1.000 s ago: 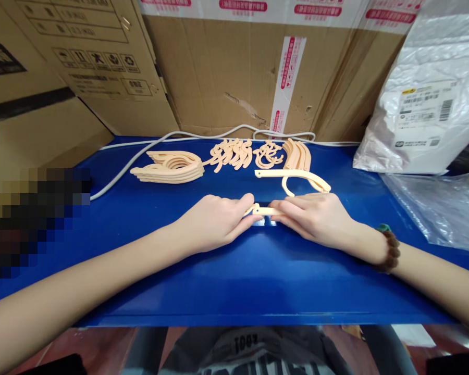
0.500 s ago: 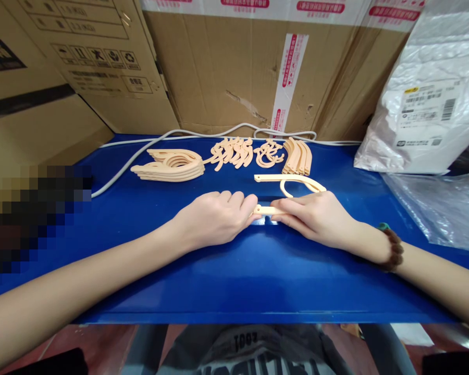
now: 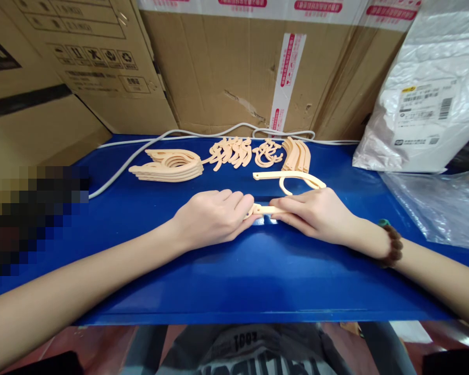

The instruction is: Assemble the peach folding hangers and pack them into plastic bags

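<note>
My right hand (image 3: 316,213) pinches a beige plastic hanger arm (image 3: 268,210), whose holed end points left. Closed fingers of my left hand (image 3: 214,216) grip a small curved beige piece (image 3: 251,209) against that end; most of it is hidden. Just beyond my right hand lies another hanger arm (image 3: 273,175), with a curved hook-like part (image 3: 283,186) beneath it. Farther back are stacked hangers (image 3: 168,174), a row of short curved pieces (image 3: 230,152), a pile of hooks (image 3: 266,156) and a bundle of hanger arms (image 3: 297,153).
The blue table (image 3: 219,281) has a white cable (image 3: 119,177) along its back and left. Cardboard boxes (image 3: 219,67) wall off the back and left. A white plastic parcel (image 3: 406,135) and clear plastic bag (image 3: 437,208) lie at right.
My left hand has shifted slightly left and its fingers have turned, so more of the small curved piece shows beside the arm's end. The right hand keeps its hold.
</note>
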Demonstrator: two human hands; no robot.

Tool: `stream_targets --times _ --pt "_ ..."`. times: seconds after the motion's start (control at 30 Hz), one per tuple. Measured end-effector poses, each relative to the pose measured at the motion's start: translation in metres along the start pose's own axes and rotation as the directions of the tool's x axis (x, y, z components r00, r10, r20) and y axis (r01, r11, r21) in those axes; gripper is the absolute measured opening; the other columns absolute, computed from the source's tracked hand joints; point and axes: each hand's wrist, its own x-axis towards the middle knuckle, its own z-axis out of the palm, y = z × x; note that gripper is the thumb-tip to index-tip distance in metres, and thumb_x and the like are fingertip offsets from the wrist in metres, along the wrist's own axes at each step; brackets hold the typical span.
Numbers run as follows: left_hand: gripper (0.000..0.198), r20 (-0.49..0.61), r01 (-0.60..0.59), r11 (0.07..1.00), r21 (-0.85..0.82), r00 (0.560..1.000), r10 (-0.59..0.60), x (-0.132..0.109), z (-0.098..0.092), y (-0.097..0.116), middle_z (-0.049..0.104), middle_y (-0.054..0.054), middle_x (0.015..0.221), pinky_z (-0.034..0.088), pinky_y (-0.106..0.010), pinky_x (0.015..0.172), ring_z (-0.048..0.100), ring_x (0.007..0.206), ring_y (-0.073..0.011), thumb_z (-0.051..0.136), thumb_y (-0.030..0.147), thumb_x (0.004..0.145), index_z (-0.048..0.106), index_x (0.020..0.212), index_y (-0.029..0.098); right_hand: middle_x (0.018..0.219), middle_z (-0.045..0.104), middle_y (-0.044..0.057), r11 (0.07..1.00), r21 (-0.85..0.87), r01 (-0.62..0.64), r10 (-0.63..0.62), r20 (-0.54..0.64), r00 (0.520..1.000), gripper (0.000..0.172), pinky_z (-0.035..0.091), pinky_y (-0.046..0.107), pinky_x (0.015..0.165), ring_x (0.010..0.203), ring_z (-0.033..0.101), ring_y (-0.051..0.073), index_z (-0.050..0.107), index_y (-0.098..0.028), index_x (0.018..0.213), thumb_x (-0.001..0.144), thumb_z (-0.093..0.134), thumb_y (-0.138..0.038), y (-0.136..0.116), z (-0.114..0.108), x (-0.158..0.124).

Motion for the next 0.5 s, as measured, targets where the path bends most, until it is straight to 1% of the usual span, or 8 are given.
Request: stream_targets --times 0.13,0.2,0.4,0.5 --pt "0.036 0.045 0.040 0.996 -0.075 0.998 -0.036 0.0001 0.0014 -0.0013 0.058 -0.001 0.059 0.028 -0.031 0.049 0.056 0.053 -0.0150 0.044 0.035 0.102 0.056 0.072 0.019 0.081 0.076 0.004 1.000 -0.008 0.016 -0.016 0.021 1.000 0.037 0.034 0.024 0.054 0.062 0.066 0.012 0.068 -0.017 0.112 0.107 0.039 -0.038 0.0014 -0.0002 0.0004" --pt "0.037 0.061 0.056 0.995 -0.085 0.997 -0.051 0.0000 0.0019 -0.0016 0.058 -0.001 0.058 0.028 -0.030 0.049 0.056 0.053 -0.0148 0.044 0.037 0.101 0.056 0.071 0.019 0.081 0.076 0.003 1.000 -0.019 0.021 -0.020 0.023 1.000 0.038 0.033 0.024 0.054 0.061 0.066 0.012 0.068 -0.018 0.113 0.107 0.038 -0.039 0.0017 -0.0006 0.0004" --pt "0.039 -0.024 0.026 0.997 -0.071 0.999 -0.028 -0.0006 0.0027 -0.0005 0.058 -0.001 0.057 0.032 -0.030 0.048 0.057 0.051 -0.0154 0.049 0.045 0.099 0.057 0.072 0.019 0.082 0.077 0.002 0.998 -0.053 0.026 -0.025 0.017 1.000 0.038 0.033 0.025 0.054 0.060 0.066 0.012 0.069 -0.019 0.113 0.107 0.038 -0.039 0.0033 -0.0006 0.0007" --pt "0.040 -0.036 0.015 0.996 -0.088 0.999 -0.019 -0.0011 0.0033 0.0008 0.057 0.000 0.056 0.032 -0.029 0.047 0.056 0.049 -0.0147 0.052 0.047 0.098 0.056 0.070 0.019 0.080 0.077 0.002 0.999 -0.032 0.034 -0.034 0.010 0.999 0.040 0.033 0.026 0.053 0.059 0.066 0.012 0.070 -0.018 0.110 0.107 0.038 -0.041 0.0055 0.0000 0.0007"
